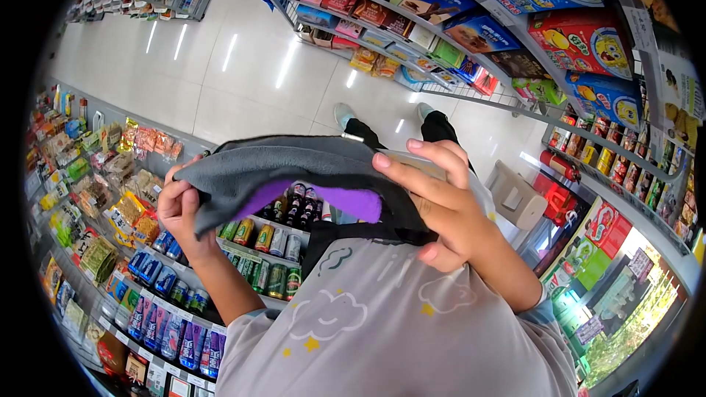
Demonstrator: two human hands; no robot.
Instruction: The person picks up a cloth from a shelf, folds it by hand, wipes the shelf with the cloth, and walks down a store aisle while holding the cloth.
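A dark grey fabric piece [257,165] with a purple inner side [346,202] and black edging is stretched in front of the chest, over a light grey shirt [382,316] with cloud and star prints. My left hand [180,202] pinches its left end between thumb and fingers. At its right end is my right hand [441,202], with the fingers spread and the index fingertip against the upper edge. The right thumb is below, near a black strap [404,224]. The fabric hangs curved, with its purple side facing down toward the shirt.
Shelves of packaged snacks [95,191] and drink cans [162,279] stand at the left. Boxed snacks [581,37] fill the shelves at the upper right. Two feet [344,114] are on the tiled floor [243,88]. A beige bin-like object [515,195] and a glass door lie at the right.
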